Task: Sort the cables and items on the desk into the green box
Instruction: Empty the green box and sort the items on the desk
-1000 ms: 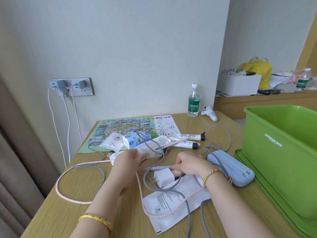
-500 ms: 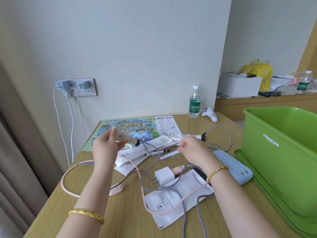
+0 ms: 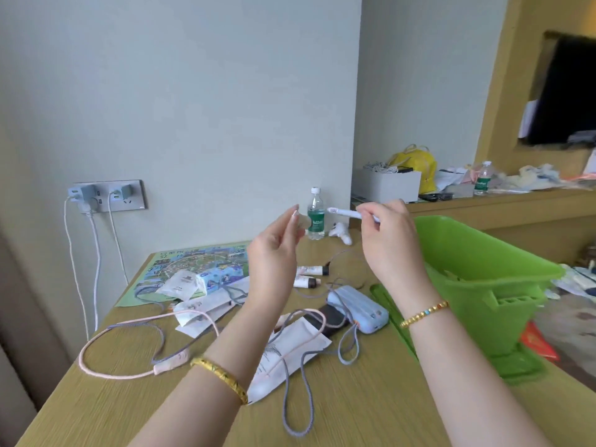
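While both hands hang raised mid-frame above the clutter, the right hand (image 3: 385, 227) pinches a white pen-like stick (image 3: 346, 213) in curled fingers, just left of the green box (image 3: 490, 272) at centre right. The left hand (image 3: 277, 250) pinches something small and pale at its fingertips; blur hides what. Judged step: carrying picked items to the box. Next move calls for swinging right over the rim and releasing. Grey cable (image 3: 300, 391), pink cable (image 3: 106, 371) and blue power bank (image 3: 358, 306) lie on the counter (image 3: 371, 411), lower centre
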A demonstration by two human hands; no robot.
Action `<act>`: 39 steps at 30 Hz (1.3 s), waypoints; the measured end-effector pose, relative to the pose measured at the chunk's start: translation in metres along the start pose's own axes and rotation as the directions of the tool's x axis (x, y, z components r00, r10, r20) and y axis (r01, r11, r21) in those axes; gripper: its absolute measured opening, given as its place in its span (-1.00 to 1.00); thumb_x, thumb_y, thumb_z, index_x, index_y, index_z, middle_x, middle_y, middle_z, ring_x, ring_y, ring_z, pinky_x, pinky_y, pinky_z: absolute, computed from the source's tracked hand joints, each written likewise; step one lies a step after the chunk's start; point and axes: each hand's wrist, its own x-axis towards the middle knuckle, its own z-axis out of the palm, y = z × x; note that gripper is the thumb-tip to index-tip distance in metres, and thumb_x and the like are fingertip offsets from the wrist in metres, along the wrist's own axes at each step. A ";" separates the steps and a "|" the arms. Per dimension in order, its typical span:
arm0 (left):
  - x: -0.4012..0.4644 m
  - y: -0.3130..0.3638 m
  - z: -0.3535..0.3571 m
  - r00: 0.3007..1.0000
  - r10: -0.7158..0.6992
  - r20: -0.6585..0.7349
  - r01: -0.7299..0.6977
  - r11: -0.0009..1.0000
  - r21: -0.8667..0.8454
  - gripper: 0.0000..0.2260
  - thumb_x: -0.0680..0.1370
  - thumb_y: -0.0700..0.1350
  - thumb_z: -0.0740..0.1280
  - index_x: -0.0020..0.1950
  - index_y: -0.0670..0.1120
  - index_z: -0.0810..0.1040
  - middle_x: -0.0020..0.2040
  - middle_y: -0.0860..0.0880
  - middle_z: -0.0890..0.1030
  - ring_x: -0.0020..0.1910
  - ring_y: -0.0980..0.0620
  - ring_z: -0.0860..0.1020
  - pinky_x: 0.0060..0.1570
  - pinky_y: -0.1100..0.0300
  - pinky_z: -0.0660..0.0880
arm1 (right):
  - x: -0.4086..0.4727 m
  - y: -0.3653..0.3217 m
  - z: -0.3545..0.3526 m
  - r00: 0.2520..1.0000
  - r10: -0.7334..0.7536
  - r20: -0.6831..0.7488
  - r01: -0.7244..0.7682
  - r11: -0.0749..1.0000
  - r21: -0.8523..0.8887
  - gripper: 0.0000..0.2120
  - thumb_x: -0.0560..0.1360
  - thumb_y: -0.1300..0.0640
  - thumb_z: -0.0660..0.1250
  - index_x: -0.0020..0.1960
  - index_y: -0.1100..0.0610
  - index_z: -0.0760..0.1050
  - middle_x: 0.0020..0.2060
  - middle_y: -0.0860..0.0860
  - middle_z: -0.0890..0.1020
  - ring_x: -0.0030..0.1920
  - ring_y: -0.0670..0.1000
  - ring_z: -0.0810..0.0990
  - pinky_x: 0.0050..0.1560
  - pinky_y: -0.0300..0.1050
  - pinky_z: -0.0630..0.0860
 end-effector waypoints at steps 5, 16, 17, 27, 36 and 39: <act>-0.023 0.028 0.081 0.956 0.128 0.266 -0.168 0.977 0.133 -0.74 0.60 -0.08 0.22 0.23 -0.09 0.57 0.02 0.00 0.67 0.03 0.06 0.63 0.14 0.20 0.50 | 0.007 0.037 -0.061 0.997 0.049 -0.068 -0.067 0.951 -0.303 -0.74 0.58 0.17 0.12 -0.03 0.24 0.57 -0.06 0.21 0.47 0.03 0.21 0.42 -0.04 0.01 0.40; -0.034 0.024 0.181 0.660 -0.212 0.720 -0.445 0.662 0.603 -0.70 0.63 -0.12 0.10 0.30 -0.14 0.46 0.42 -0.27 0.34 0.50 -0.14 0.13 0.41 -0.08 0.18 | -0.001 0.104 -0.110 0.968 0.250 -0.024 -0.224 0.817 -0.531 -0.68 0.59 0.10 0.12 -0.02 0.28 0.57 -0.02 0.22 0.49 0.06 0.22 0.43 -0.11 0.00 0.37; -0.033 0.020 0.179 0.659 -0.246 0.711 -0.457 0.619 0.639 -0.68 0.63 -0.08 0.10 0.34 -0.07 0.44 0.45 -0.22 0.31 0.51 -0.15 0.11 0.42 -0.14 0.14 | -0.001 0.107 -0.109 0.958 0.285 0.027 -0.220 0.792 -0.569 -0.67 0.59 0.10 0.11 -0.04 0.29 0.56 0.00 0.21 0.51 0.08 0.22 0.43 -0.04 0.02 0.38; -0.030 -0.005 0.079 0.903 0.028 0.429 -0.285 0.787 0.548 -0.73 0.54 -0.25 0.20 0.16 -0.14 0.61 0.22 -0.15 0.56 0.21 -0.15 0.48 0.22 0.10 0.36 | -0.016 0.057 -0.046 1.000 -0.002 0.013 0.007 0.907 -0.420 -0.72 0.58 0.11 0.11 -0.03 0.16 0.59 -0.04 0.11 0.57 0.01 0.18 0.45 0.31 0.09 0.21; -0.027 -0.074 -0.064 0.981 -0.161 0.105 0.045 0.721 0.692 -0.70 0.58 -0.24 0.17 0.28 -0.14 0.50 0.33 -0.15 0.46 0.27 -0.13 0.43 0.23 0.09 0.37 | -0.077 0.006 0.099 0.922 -0.040 0.385 0.084 0.992 -0.099 -0.73 0.58 0.15 0.09 0.07 0.11 0.56 0.02 0.04 0.58 0.04 0.11 0.46 0.08 -0.04 0.30; -0.022 -0.095 -0.103 0.975 -0.223 0.013 0.144 0.672 0.726 -0.69 0.58 -0.23 0.15 0.32 -0.11 0.45 0.33 -0.13 0.45 0.26 -0.11 0.43 0.20 0.09 0.36 | -0.090 0.002 0.136 0.852 -0.007 0.524 0.045 0.997 -0.058 -0.73 0.58 0.17 0.08 0.11 0.12 0.53 0.06 0.07 0.57 0.10 0.11 0.47 0.12 -0.01 0.36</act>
